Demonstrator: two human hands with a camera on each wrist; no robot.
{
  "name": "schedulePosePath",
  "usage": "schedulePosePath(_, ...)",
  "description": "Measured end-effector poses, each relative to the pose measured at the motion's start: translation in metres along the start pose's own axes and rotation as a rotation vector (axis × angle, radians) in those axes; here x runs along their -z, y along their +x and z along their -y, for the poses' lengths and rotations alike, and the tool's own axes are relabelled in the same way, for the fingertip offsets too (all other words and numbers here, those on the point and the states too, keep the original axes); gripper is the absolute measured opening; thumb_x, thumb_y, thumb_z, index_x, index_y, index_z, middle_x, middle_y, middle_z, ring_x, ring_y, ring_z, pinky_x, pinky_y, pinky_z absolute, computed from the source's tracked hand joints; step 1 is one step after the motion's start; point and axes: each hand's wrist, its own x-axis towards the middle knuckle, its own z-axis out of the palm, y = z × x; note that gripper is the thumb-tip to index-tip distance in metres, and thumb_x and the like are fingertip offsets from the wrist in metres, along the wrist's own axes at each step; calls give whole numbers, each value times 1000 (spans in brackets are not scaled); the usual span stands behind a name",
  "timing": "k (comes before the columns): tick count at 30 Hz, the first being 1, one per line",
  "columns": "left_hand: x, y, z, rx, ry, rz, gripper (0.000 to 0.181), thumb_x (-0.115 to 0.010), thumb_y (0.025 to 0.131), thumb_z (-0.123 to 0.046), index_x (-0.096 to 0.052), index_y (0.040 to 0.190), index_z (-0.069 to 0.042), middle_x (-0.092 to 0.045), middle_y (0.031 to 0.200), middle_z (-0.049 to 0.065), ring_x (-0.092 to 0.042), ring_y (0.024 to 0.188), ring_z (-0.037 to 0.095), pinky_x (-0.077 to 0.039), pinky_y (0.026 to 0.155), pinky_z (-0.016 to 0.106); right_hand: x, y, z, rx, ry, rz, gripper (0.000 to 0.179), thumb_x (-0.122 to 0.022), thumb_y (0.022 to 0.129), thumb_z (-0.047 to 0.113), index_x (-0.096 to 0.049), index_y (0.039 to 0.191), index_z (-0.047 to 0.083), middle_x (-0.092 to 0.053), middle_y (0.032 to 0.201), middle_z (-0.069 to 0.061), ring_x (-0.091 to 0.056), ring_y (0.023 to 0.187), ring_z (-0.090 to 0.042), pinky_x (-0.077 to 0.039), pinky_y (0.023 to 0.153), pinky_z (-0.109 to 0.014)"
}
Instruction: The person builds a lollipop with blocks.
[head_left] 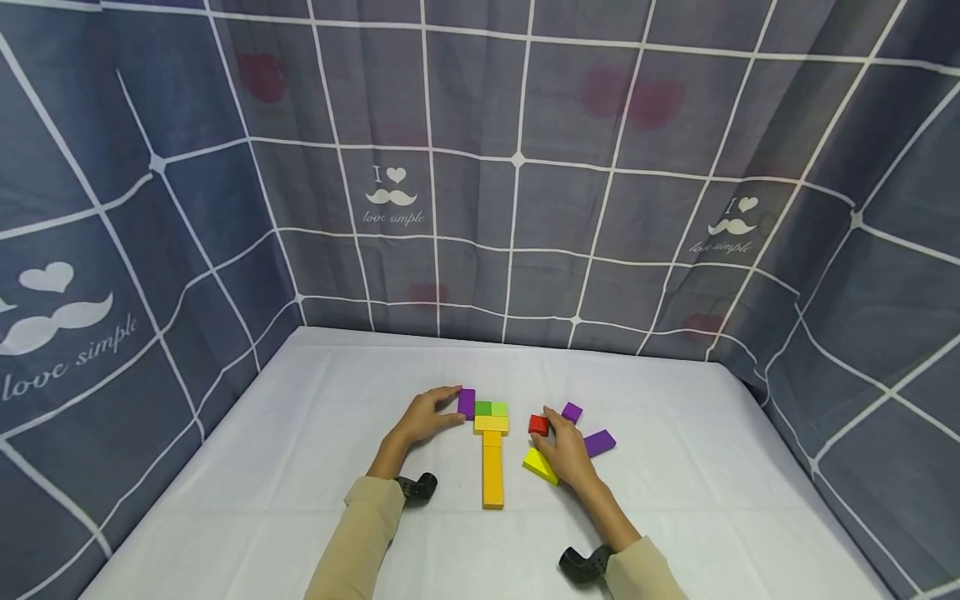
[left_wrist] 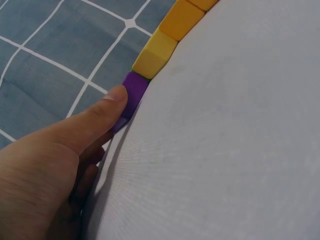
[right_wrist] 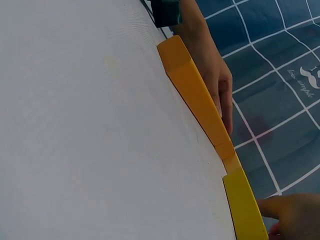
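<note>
My left hand [head_left: 423, 418] pinches an upright purple block [head_left: 467, 404] between thumb and fingers, at the left side of two green blocks [head_left: 491, 408]. In the left wrist view, the thumb presses on that purple block [left_wrist: 134, 95]. Below the green blocks lie a yellow block [head_left: 491, 425] and a column of orange blocks [head_left: 492, 479], together forming a T shape. To the right, my right hand [head_left: 568, 452] has thumb and index finger around a small red block [head_left: 537, 425]. Under this hand's thumb side lies a yellow triangular block [head_left: 540, 467].
A small purple block [head_left: 572, 412] and a longer purple one [head_left: 600, 443] lie just right of the right hand. A white cloth covers the table [head_left: 300, 500]. Dark grid-patterned curtains [head_left: 472, 200] enclose its back and sides. Each wrist wears a black device [head_left: 585, 565].
</note>
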Motion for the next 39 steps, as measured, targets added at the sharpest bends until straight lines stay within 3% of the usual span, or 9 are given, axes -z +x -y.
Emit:
schedulePosePath(11, 0, -1, -2, -9, -2, -3, 61, -74, 78, -29, -52, 132, -9, -51, 133, 8, -41, 126, 27, -31, 105, 43, 0, -1, -5, 36, -49, -59, 35, -67, 84, 8, -61, 117, -2, -58, 117, -20, -51, 111, -38, -38, 96, -52)
schedulePosePath(20, 1, -2, -3, -6, 0, 0, 62, -74, 79, -29, -51, 133, -10, -51, 133, 8, -41, 126, 28, -31, 105, 43, 13, 5, -5, 56, 99, -97, 32, -73, 77, 4, -67, 109, 2, -65, 104, -13, -61, 95, -28, -49, 84, -43)
schedulePosePath(27, 1, -2, -2, -9, -15, 3, 62, -73, 79, -29, -51, 133, -10, -50, 133, 8, -41, 126, 28, -30, 105, 43, 18, 31, 8, 84, 231, -119, 32, -73, 77, 4, -67, 108, 0, -64, 104, -11, -62, 91, -28, -52, 82, -38)
schedulePosePath(33, 1, -3, 1, -23, -16, 1, 62, -73, 79, -31, -51, 132, -9, -50, 133, 10, -41, 126, 30, -32, 104, 45, 3, 58, 16, 51, 365, -108, 33, -73, 77, 2, -66, 108, -2, -63, 103, -16, -61, 91, -30, -50, 85, -37)
schedulePosePath(39, 0, -2, 1, -33, 5, 3, 63, -73, 79, -32, -51, 133, -9, -50, 133, 11, -42, 125, 29, -31, 105, 45, -15, 74, 22, 66, 340, -54, 32, -70, 79, -1, -64, 110, -6, -61, 103, -20, -61, 93, -34, -51, 84, -38)
